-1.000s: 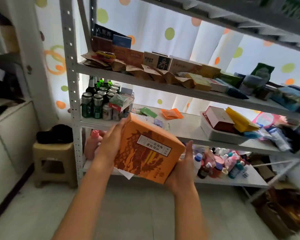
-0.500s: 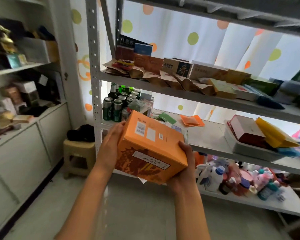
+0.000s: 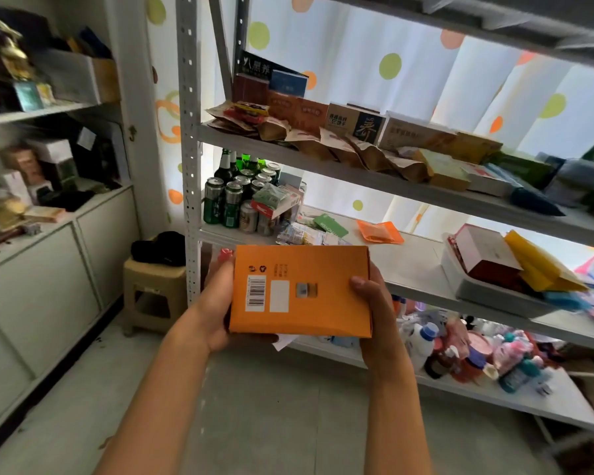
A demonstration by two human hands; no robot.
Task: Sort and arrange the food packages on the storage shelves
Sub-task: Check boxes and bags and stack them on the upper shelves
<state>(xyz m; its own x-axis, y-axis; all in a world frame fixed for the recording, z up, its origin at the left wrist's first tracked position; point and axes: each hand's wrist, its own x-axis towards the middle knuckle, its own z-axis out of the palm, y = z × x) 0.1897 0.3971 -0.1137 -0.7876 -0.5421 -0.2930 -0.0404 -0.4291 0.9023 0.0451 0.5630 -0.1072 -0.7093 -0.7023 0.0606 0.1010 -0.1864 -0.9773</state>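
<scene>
Once we had tipped the orange box [image 3: 300, 291] barcode-side up, our left hand [image 3: 213, 303] and right hand [image 3: 374, 306] gripped its ends before the middle shelf [image 3: 419, 269], not yet shelved.

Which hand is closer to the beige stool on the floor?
Left. The left hand grips the orange box's left edge, just right of the beige stool. The right hand holds the box's far edge, farther away.
</scene>
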